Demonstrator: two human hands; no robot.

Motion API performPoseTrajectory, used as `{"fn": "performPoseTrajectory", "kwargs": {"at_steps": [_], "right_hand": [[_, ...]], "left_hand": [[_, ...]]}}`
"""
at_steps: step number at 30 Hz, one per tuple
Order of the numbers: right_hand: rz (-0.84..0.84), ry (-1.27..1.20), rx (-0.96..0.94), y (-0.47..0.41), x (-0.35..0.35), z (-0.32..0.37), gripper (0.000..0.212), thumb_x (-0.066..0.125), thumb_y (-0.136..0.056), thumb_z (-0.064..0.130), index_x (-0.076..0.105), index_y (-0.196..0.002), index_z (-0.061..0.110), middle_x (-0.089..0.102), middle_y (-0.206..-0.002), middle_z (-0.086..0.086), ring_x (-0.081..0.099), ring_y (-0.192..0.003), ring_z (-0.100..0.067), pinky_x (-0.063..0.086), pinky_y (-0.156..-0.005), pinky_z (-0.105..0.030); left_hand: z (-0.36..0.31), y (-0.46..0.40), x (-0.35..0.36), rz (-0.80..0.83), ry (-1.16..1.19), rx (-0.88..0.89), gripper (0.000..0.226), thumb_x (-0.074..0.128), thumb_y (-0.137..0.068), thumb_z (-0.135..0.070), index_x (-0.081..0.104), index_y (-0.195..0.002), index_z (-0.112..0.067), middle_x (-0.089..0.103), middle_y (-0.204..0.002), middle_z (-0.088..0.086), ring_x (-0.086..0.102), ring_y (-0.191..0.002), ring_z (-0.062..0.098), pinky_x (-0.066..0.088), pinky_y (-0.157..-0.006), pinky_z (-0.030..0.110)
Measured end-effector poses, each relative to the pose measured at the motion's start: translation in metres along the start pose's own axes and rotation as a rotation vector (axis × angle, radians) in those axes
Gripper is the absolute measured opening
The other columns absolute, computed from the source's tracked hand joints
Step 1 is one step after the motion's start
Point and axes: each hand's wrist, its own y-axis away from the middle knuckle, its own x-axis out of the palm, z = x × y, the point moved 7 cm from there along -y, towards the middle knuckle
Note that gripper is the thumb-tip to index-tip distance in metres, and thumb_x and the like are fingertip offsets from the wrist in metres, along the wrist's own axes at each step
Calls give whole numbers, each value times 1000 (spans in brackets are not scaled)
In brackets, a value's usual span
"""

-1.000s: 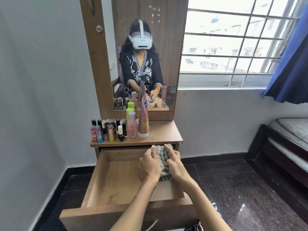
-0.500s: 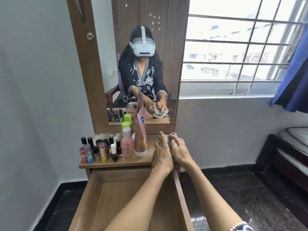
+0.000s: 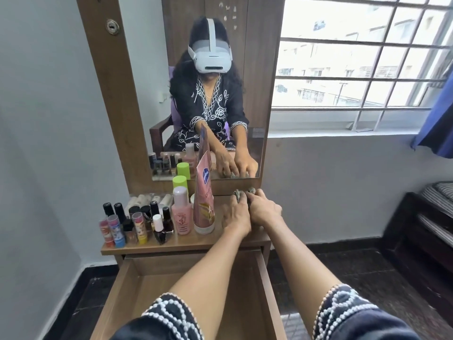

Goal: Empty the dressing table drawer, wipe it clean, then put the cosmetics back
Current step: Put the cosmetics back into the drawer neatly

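The wooden drawer (image 3: 266, 285) stands pulled out below the dressing table top (image 3: 186, 242), with nothing visible inside it. A folded checked cloth (image 3: 242, 192) lies at the back right of the top, by the mirror. My left hand (image 3: 236, 215) and my right hand (image 3: 263, 208) both grip it side by side, fingers curled over it. The cosmetics stand on the left half of the top: a tall pink tube (image 3: 204, 202), a pink bottle (image 3: 182, 213), a green-capped bottle (image 3: 180, 182) and several nail polish bottles (image 3: 137, 223).
A mirror (image 3: 213, 89) in a wooden frame rises behind the top. A grey wall is at the left. A barred window (image 3: 355, 57), a blue curtain (image 3: 438, 119) and a dark bed frame (image 3: 421, 229) are at the right. The floor is dark tile.
Both hands lifted the cloth out of the drawer and carried it forward onto the back right of the table top. The camera view rose and moved closer to the mirror.
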Motion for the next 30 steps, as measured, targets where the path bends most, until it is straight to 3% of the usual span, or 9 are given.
{"fn": "performPoseTrajectory", "kwargs": {"at_steps": [3,9,12,15,18,23,28,30], "right_hand": [[43,120,7,-7,7,-2,38,32,-100,30,39,-137,34,31,-141,-4,41,-125,-31,36,-95,-43],[24,221,-21,-7,11,-8,47,35,-99,27,26,-144,34,-1,-158,-2,16,-137,-30,18,-108,-49],[43,217,-48,-8,14,-8,50,33,-100,28,19,-148,30,-2,-160,4,4,-144,-30,9,-111,-55],[62,232,-48,-10,15,-7,51,27,-102,27,13,-151,28,-3,-160,4,-9,-146,-30,0,-113,-58],[64,251,-38,-12,16,-8,51,25,-103,25,9,-151,28,-5,-160,3,-11,-145,-31,-8,-112,-60],[67,233,-33,-11,18,-9,53,25,-103,29,6,-151,29,-6,-160,2,-11,-146,-31,-11,-110,-62],[83,235,-31,-8,17,-7,55,25,-102,40,5,-151,29,-5,-160,2,-11,-145,-32,-11,-109,-63],[71,239,-15,-6,15,-6,53,23,-102,38,5,-151,29,-5,-160,2,-10,-146,-32,-10,-110,-62]], "left_hand": [[0,-9,4,4,-109,-14,56,38,-94,-10,18,-146,-16,20,-147,10,20,-133,31,25,-107,39],[-3,-16,10,-29,-247,-9,54,37,-95,-13,17,-146,-14,11,-150,10,14,-136,29,20,-108,38],[-2,-17,14,9,-309,-13,62,38,-94,-9,8,-148,-12,-9,-156,10,1,-141,31,10,-112,44],[-1,-20,16,12,-365,-1,64,41,-94,-9,8,-148,-12,-1,-157,8,-1,-143,27,9,-113,45],[-1,-22,16,8,-382,8,63,41,-94,-11,9,-148,-9,8,-157,8,1,-144,24,10,-112,43],[-1,-21,15,30,-307,2,65,42,-95,-13,4,-148,-6,4,-156,13,4,-144,25,13,-114,37],[-1,-12,11,40,-143,-19,56,31,-98,-7,6,-148,-6,3,-156,14,8,-144,28,21,-112,40],[-1,-5,7,-37,-109,-13,50,24,-99,-4,9,-147,-3,8,-155,17,12,-143,29,25,-111,41]]}}
